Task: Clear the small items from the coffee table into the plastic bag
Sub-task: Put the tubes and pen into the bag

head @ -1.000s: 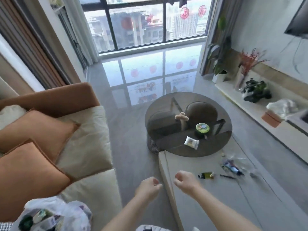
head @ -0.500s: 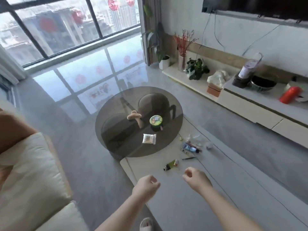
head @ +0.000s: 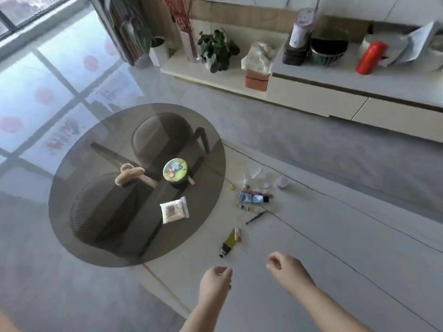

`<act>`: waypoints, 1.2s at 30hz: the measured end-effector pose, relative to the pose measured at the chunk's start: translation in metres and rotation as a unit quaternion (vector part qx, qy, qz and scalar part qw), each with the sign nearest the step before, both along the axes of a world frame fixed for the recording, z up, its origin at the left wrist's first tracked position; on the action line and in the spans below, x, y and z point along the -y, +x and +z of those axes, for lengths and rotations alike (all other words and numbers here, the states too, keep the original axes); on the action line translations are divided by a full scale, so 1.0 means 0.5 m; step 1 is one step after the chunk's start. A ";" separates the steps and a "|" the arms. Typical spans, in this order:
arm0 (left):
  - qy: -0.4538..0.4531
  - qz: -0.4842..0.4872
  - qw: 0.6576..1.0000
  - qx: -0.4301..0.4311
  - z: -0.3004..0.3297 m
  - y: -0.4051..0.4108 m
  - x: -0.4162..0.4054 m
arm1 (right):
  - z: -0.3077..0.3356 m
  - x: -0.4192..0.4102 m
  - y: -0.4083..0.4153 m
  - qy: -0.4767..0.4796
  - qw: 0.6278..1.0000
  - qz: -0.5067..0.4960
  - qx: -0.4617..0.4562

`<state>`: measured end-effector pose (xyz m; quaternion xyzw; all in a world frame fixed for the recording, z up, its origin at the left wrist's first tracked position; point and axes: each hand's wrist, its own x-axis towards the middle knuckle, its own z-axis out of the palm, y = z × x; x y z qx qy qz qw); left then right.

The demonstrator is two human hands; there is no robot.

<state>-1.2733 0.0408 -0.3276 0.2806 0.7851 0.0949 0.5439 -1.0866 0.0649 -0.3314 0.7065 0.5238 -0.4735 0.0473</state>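
Observation:
A round smoked-glass table point(head: 79, 178) overlaps a long pale stone coffee table point(head: 311, 248). On the glass lie a beige hair claw point(head: 128, 174), a round green tin point(head: 175, 170) and a white snack packet point(head: 174, 210). Small items are scattered on the stone top: a green tube point(head: 228, 243), a thin black pen point(head: 256, 217), a blue tube point(head: 251, 198) and clear wrappers point(head: 260, 179). My left hand point(head: 214, 285) and my right hand point(head: 288, 271) hover over the near end of the stone top, fingers loosely curled, both empty. The plastic bag is out of view.
A low TV cabinet point(head: 335, 92) runs along the far wall with a potted plant point(head: 218, 51), a tissue box point(head: 256, 79), a dark bowl point(head: 329, 52) and a red bottle point(head: 370, 57). Glossy floor point(head: 60, 80) stretches left toward the window.
The view has swung right and down, away from the sofa and the plastic bag, toward the tables. Both hands have moved forward over the stone top and their fists have loosened.

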 end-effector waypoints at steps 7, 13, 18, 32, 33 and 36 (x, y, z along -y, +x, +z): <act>-0.006 0.009 1.000 -0.027 -0.238 -0.044 -0.098 | -0.206 -0.079 -0.070 -0.008 0.999 -0.044 -0.021; 0.027 -0.146 0.983 -0.110 -0.388 -0.044 -0.159 | -0.338 -0.142 -0.121 0.001 0.999 -0.049 -0.004; 0.059 -0.222 0.966 -0.120 -0.454 -0.028 -0.178 | -0.411 -0.171 -0.160 0.047 0.993 -0.104 0.042; 0.062 -0.177 0.975 -0.119 -0.496 -0.038 -0.170 | -0.432 -0.207 -0.136 0.096 0.974 -0.202 0.048; 0.062 -0.176 0.975 -0.119 -0.496 -0.038 -0.171 | -0.428 -0.214 -0.117 0.110 0.976 -0.178 0.060; 0.056 -0.172 0.976 -0.120 -0.498 -0.035 -0.173 | -0.431 -0.250 -0.072 0.128 0.981 -0.097 0.104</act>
